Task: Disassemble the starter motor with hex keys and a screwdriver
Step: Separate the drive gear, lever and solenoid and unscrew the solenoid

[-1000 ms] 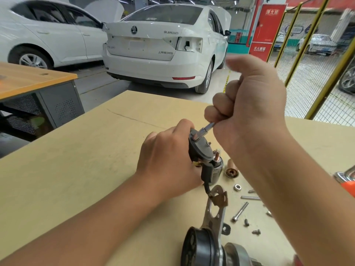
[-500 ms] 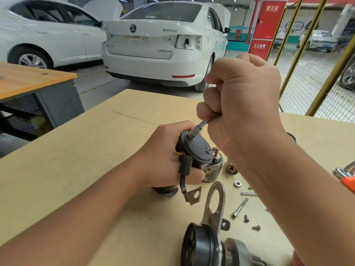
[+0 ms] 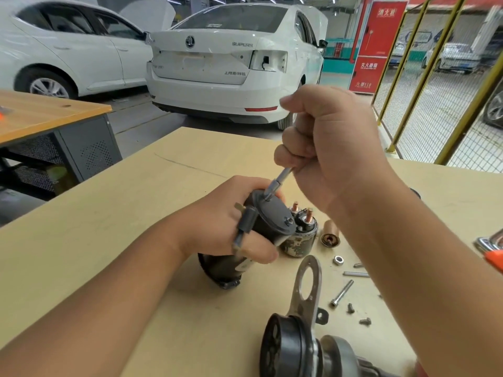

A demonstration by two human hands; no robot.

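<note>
My left hand (image 3: 217, 227) grips the dark cylindrical starter motor body (image 3: 268, 221), tilted on the wooden table (image 3: 109, 254), its grey end cap facing up. My right hand (image 3: 329, 148) is curled round a tool handle hidden in the fist. The tool's metal shaft (image 3: 276, 183) slants down-left, and its tip sits on a fastener at the end cap's far edge. A black cable with a metal lug (image 3: 242, 235) hangs across my left fingers.
A solenoid (image 3: 300, 235) with copper studs stands right of the motor, beside a brass sleeve (image 3: 330, 234). The drive housing with its bracket (image 3: 302, 317) lies near me. A nut (image 3: 338, 260), a long bolt (image 3: 341, 293), a pin and small screws are scattered right. An orange-handled tool (image 3: 492, 254) lies at the right edge.
My left hand has tilted the motor body and lowered its base onto the table. My right hand has shifted slightly with the tool, its tip staying on the end cap.
</note>
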